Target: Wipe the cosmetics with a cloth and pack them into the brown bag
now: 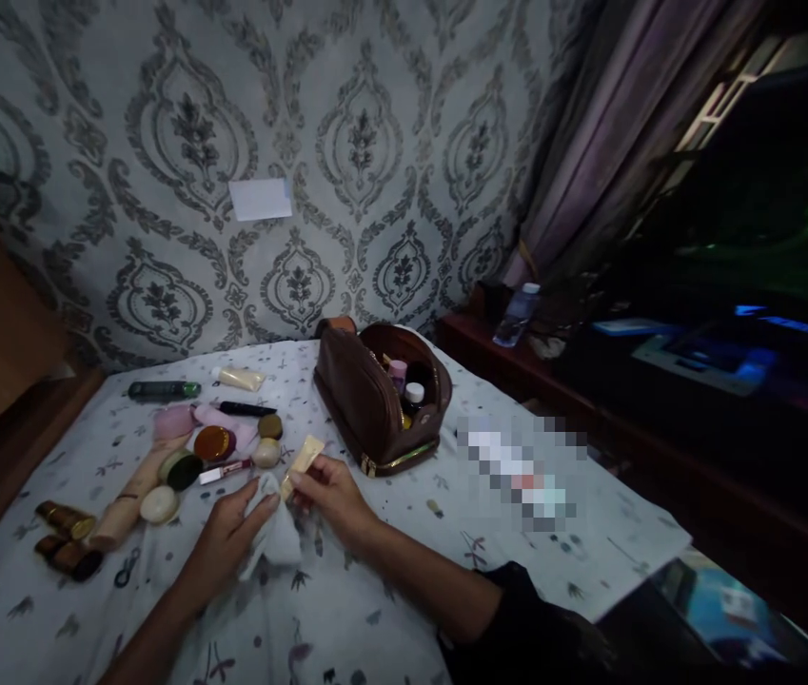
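Note:
My left hand [226, 529] is closed on a white tissue or cloth [281, 544], which hangs down below the fingers. Pinched in my right hand [338, 499] is a small cream-coloured tube [303, 459], tilted up and close against the cloth. Just beyond my hands lie a slim lipstick-like tube [222, 471], a small round jar [266, 453] and an orange-brown jar [214, 442]. A brown cosmetic bag [353, 404] stands unzipped behind my right hand, with several small bottles, one white-capped [414, 392], inside it.
Left of my hands are a long beige bottle [128, 499], a green-lidded jar [180, 468] and gold-brown bottles [67, 520]. Farther back lie a dark green tube [164, 390] and a cream tube [239, 379]. A water bottle [516, 316] stands on the ledge at right.

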Demonstrator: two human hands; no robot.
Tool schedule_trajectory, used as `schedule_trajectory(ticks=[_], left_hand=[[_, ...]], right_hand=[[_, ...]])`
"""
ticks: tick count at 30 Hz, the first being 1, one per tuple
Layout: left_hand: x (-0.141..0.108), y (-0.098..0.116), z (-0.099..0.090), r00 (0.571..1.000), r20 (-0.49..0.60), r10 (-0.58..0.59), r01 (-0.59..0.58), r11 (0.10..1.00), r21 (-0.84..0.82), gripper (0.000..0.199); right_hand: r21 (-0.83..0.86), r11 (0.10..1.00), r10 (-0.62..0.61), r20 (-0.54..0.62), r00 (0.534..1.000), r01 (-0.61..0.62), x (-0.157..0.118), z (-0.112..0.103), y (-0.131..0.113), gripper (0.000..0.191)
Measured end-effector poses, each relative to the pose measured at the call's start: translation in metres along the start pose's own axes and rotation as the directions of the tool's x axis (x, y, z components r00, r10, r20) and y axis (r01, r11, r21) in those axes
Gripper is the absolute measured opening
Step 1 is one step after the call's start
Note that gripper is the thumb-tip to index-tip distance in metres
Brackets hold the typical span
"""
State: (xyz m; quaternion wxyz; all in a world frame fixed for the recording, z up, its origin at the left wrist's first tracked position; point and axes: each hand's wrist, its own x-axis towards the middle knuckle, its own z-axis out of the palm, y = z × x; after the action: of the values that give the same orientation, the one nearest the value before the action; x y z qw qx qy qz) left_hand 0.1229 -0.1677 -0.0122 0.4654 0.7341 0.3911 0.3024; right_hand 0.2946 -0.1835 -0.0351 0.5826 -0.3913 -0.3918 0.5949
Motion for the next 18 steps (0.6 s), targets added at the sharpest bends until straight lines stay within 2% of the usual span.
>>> schedule_trajectory(ticks=[4, 7, 11, 14, 18], left_hand=[[0.001, 0.001, 0.005, 0.992, -0.048, -0.119, 0.110, 0.979, -0.170, 0.046], [0.000, 0.001, 0.011, 0.975, -0.092, -0.203, 0.178, 0.957, -0.228, 0.049], [0.001, -0.002, 0.015, 0.984, -0.103, -0.142, 0.128, 0.982, -0.136, 0.044], [0.004, -0.006, 0.015, 0.987, -0.132, -0.091, 0.088, 0.996, -0.031, 0.041], [0.007, -0.010, 0.014, 0.962, -0.258, -0.086, 0.075, 0.996, -0.051, 0.059]], right_hand=[[0.080, 0.995, 0.051, 0.021, 0.998, -0.052, 0.000, 0.001, 0.003, 0.052], [0.128, 0.990, 0.064, -0.003, 0.998, -0.063, 0.001, 0.002, 0.007, 0.056], [0.135, 0.989, 0.070, -0.057, 0.996, -0.062, 0.002, 0.004, 0.011, 0.059], [0.098, 0.994, 0.056, -0.034, 0.998, -0.053, -0.002, 0.005, 0.011, 0.055], [-0.012, 0.998, 0.060, 0.033, 0.998, -0.059, -0.004, 0.005, 0.010, 0.049]])
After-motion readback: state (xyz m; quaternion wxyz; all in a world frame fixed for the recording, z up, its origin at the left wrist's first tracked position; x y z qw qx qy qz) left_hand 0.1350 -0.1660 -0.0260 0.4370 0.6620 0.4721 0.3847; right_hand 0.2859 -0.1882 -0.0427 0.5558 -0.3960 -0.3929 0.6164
